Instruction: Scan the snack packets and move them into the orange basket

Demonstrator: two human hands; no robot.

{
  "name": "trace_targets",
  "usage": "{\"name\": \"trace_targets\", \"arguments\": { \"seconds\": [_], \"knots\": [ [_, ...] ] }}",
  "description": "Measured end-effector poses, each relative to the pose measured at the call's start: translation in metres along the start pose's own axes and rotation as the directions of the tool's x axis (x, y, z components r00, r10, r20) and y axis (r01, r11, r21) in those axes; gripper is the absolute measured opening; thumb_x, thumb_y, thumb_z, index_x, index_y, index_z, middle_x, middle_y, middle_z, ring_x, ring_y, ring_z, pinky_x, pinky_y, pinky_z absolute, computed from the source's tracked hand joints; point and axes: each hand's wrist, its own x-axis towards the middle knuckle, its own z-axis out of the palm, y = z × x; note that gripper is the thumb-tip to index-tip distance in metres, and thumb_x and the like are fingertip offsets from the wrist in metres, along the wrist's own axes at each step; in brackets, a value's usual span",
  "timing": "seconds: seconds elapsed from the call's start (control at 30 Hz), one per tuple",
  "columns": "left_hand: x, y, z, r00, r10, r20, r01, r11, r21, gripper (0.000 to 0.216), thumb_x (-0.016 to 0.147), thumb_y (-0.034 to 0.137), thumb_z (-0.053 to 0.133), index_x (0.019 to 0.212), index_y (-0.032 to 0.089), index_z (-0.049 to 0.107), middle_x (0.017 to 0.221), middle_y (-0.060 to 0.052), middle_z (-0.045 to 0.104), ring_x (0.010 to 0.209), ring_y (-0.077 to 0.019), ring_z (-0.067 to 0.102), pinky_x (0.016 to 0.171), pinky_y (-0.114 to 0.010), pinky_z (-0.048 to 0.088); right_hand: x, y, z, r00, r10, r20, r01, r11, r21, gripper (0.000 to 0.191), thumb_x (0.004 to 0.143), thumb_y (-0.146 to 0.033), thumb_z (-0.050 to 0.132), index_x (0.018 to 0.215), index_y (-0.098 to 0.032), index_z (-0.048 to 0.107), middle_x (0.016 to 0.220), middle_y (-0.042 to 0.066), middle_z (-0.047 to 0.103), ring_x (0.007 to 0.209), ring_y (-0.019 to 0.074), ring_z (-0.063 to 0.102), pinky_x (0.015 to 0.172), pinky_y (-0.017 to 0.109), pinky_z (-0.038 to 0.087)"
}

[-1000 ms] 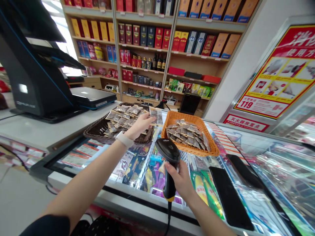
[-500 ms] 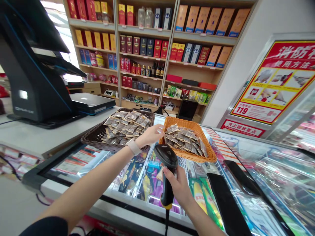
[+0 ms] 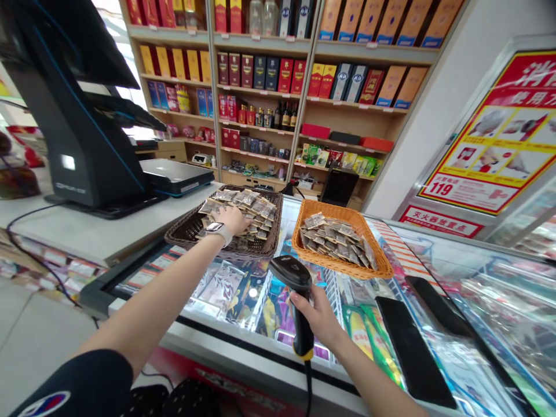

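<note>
My left hand (image 3: 233,220), with a watch on the wrist, reaches into the dark brown wicker basket (image 3: 171,234). Its partly visible fingers are apart and lie over a heap of small clear-fronted packets (image 3: 260,207). My right hand (image 3: 320,315) is wrapped round the handle of a black and yellow barcode scanner (image 3: 297,278), held upright above the glass counter with its cord hanging down. Beyond the scanner, to the right, an orange wicker basket (image 3: 384,267) holds more of the same packets.
Both baskets stand on a glass-topped freezer (image 3: 217,284) with packaged goods inside. A black flat slab (image 3: 414,353) and a dark phone-like object (image 3: 434,304) lie at right. The till (image 3: 87,145) and a weighing scale (image 3: 176,174) occupy the left counter.
My left hand has moved left from the orange basket's edge into the dark basket. The scanner stays in my right hand. The view has shifted slightly.
</note>
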Motion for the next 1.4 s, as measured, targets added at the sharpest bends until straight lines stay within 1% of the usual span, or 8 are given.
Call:
{"name": "trace_targets", "arguments": {
  "seconds": [0.13, 0.3, 0.63, 0.87, 1.07, 1.17, 1.3, 1.4],
  "knots": [
    [0.011, 0.0, 0.006, 0.998, 0.008, 0.055, -0.008, 1.0, -0.004, 0.091, 0.077, 0.078, 0.055, 0.135, 0.008, 0.062, 0.138, -0.03, 0.058, 0.135, -0.0493, 0.045, 0.11, -0.062, 0.031, -0.001, -0.002, 0.0, 1.0, 0.011, 0.006, -0.011, 1.0, -0.001, 0.042, 0.088, -0.057, 0.062, 0.086, -0.015, 0.065, 0.073, 0.003, 0.057, 0.068, 0.0181, 0.048, 0.06, 0.029, 0.039],
    [0.013, -0.004, 0.006, 0.994, 0.032, 0.107, -0.037, 0.998, 0.044, 0.081, 0.078, 0.078, 0.053, 0.121, 0.012, 0.072, 0.133, -0.026, 0.064, 0.132, -0.0468, 0.049, 0.11, -0.06, 0.032, -0.002, -0.004, 0.001, 1.0, -0.005, -0.001, 0.005, 1.0, -0.004, 0.038, 0.088, -0.053, 0.063, 0.087, -0.016, 0.065, 0.074, 0.002, 0.057, 0.068, 0.0179, 0.049, 0.063, 0.03, 0.04],
    [-0.001, -0.007, 0.009, 0.996, 0.09, 0.014, -0.09, 0.995, -0.049, 0.068, 0.081, 0.069, 0.056, 0.116, 0.012, 0.072, 0.143, -0.025, 0.053, 0.135, -0.0449, 0.045, 0.11, -0.056, 0.037, -0.003, -0.007, 0.0, 1.0, -0.019, -0.007, 0.019, 1.0, -0.007, 0.035, 0.087, -0.051, 0.064, 0.084, -0.016, 0.064, 0.07, 0.001, 0.055, 0.066, 0.0169, 0.048, 0.061, 0.029, 0.04],
    [0.007, -0.014, 0.01, 0.996, 0.055, -0.072, -0.07, 0.973, -0.22, 0.04, 0.089, 0.045, 0.049, 0.093, 0.019, 0.08, 0.105, -0.016, 0.075, 0.106, -0.033, 0.067, 0.09, -0.039, 0.051, -0.004, -0.013, 0.0, 0.999, -0.033, -0.026, 0.032, 0.999, -0.022, 0.032, 0.086, -0.048, 0.066, 0.08, -0.017, 0.063, 0.072, 0.001, 0.057, 0.068, 0.0173, 0.049, 0.065, 0.03, 0.041],
    [-0.001, -0.016, 0.004, 0.985, 0.04, -0.169, -0.102, 0.923, -0.372, 0.03, 0.084, 0.034, 0.053, 0.079, 0.015, 0.077, 0.08, -0.01, 0.075, 0.085, -0.0249, 0.068, 0.081, -0.03, 0.05, -0.005, -0.016, 0.0, 0.998, -0.047, -0.028, 0.046, 0.999, -0.025, 0.028, 0.086, -0.045, 0.065, 0.078, -0.018, 0.061, 0.068, -0.001, 0.053, 0.064, 0.0153, 0.045, 0.062, 0.028, 0.039],
    [-0.006, -0.017, 0.001, 0.971, -0.001, -0.24, -0.116, 0.874, -0.472, 0.028, 0.083, 0.036, 0.056, 0.079, 0.015, 0.074, 0.083, -0.009, 0.074, 0.086, -0.0241, 0.068, 0.085, -0.031, 0.05, -0.006, -0.017, 0.001, 0.998, -0.059, -0.036, 0.057, 0.997, -0.042, 0.029, 0.087, -0.045, 0.064, 0.075, -0.019, 0.059, 0.066, -0.002, 0.052, 0.062, 0.0151, 0.043, 0.06, 0.028, 0.038],
    [-0.009, -0.017, 0.002, 0.91, 0.024, -0.414, -0.288, 0.756, -0.588, 0.018, 0.082, 0.032, 0.061, 0.08, 0.017, 0.069, 0.107, -0.009, 0.073, 0.102, -0.0216, 0.066, 0.091, -0.029, 0.051, -0.007, -0.018, 0.001, 0.996, -0.075, -0.057, 0.071, 0.995, -0.066, 0.031, 0.087, -0.046, 0.065, 0.073, -0.02, 0.058, 0.064, -0.002, 0.051, 0.062, 0.015, 0.042, 0.059, 0.028, 0.038],
    [-0.009, -0.016, 0.001, 0.852, 0.028, -0.522, -0.415, 0.644, -0.643, 0.026, 0.08, 0.027, 0.065, 0.104, 0.017, 0.067, 0.125, -0.009, 0.067, 0.119, -0.0228, 0.061, 0.095, -0.03, 0.052, -0.008, -0.02, 0.001, 0.996, -0.073, -0.048, 0.069, 0.994, -0.079, 0.03, 0.086, -0.045, 0.065, 0.071, -0.02, 0.056, 0.063, -0.002, 0.051, 0.061, 0.0152, 0.043, 0.059, 0.028, 0.039]
  ]
}}
